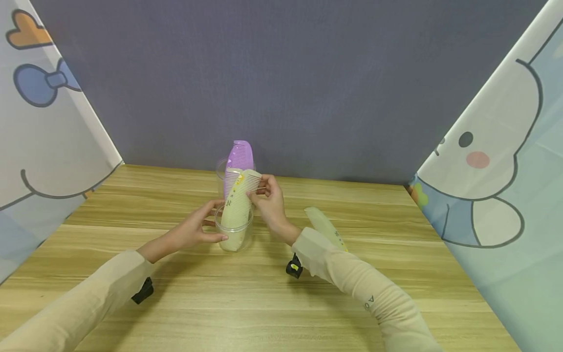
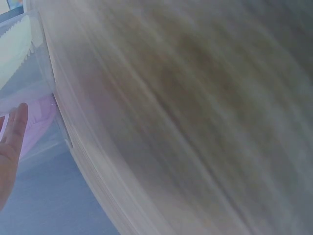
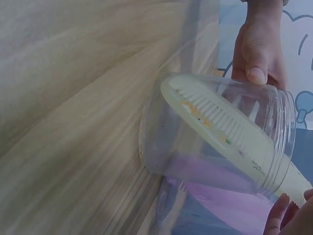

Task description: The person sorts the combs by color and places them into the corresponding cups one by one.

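A cream comb (image 1: 241, 200) with small orange and dark prints stands tilted inside the front clear plastic jar (image 1: 246, 230). My right hand (image 1: 270, 200) pinches its upper part between thumb and fingers. The left hand (image 1: 200, 227) grips the front jar from the left, its thumb on the near side; in the right wrist view that thumb lies against the jar wall (image 3: 215, 171). Behind stands a second clear jar (image 1: 221, 171) holding a purple comb (image 1: 241, 154). Another pale edge shows between the purple and cream combs; which jar it is in I cannot tell.
Another cream comb (image 1: 323, 225) lies flat on the wooden table (image 1: 228, 303), partly under the right forearm. A dark grey panel (image 1: 286, 88) rises at the table's back edge. Cartoon-printed sheets (image 1: 488, 127) flank both sides.
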The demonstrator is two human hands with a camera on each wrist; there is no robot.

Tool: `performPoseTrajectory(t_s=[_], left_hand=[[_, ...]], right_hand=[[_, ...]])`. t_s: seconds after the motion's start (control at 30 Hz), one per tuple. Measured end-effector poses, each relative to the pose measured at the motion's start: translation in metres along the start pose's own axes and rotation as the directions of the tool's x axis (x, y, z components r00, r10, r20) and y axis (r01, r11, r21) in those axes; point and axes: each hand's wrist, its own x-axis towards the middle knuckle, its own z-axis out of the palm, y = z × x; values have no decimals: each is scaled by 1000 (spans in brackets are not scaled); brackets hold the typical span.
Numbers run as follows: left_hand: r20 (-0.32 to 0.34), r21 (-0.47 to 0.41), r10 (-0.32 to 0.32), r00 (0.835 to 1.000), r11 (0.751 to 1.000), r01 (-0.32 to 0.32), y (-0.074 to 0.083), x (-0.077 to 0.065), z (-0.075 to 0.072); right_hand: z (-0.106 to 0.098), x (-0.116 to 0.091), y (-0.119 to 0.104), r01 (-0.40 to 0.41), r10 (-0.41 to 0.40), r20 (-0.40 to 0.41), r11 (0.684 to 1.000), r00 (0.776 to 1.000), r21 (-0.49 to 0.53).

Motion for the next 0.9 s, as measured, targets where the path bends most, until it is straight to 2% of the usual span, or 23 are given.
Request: performPoseTrajectory(t_s=[0.27, 0.67, 0.9], left_hand=[[4, 9, 3, 1000, 1000, -3, 1, 0, 0], [4, 9, -14, 1000, 1000, 13, 2, 0, -1], [9, 13, -19, 1000, 1000, 19, 2, -1, -1]], right_hand=[[-4, 2, -1, 18, -18, 8, 1000, 1000, 9], [-19, 4, 2, 92, -92, 21, 995, 996, 38], [-33, 3, 6, 77, -76, 48, 997, 996, -15]])
